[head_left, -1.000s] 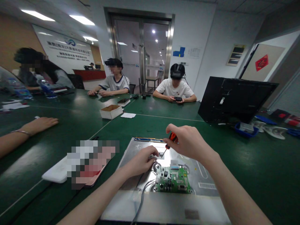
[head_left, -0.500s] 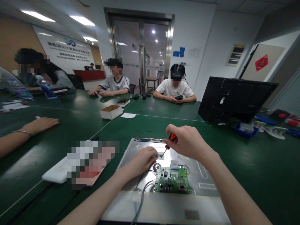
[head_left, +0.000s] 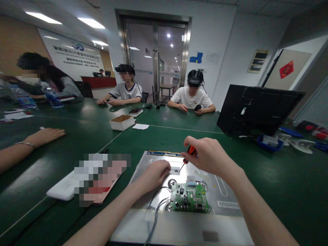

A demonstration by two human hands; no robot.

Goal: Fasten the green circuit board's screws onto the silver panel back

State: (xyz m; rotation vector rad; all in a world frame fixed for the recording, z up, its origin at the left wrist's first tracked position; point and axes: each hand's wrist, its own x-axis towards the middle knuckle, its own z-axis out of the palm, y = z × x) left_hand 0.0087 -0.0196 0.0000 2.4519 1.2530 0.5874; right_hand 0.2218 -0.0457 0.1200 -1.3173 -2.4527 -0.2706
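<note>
A flat silver display panel lies before me with a green circuit board on its back. My right hand grips a red and black screwdriver by the handle, its thin shaft slanting down and left. The tip ends close to a few small dark pieces, perhaps screws; contact is not clear. To the left of them, my left hand rests on the panel with its fingers curled together. What those fingertips hold, if anything, is hidden. Grey cables run from the board toward the near edge.
A white case and a pink phone-like slab lie left of the panel. Another person's hand rests farther left. Beyond are an open white box, a black monitor housing and a blue tray. Two people sit opposite.
My right hand and the screwdriver have shifted slightly right. My left hand has drawn back a little left from the small pieces. Opposite, one person's hands have moved apart.
</note>
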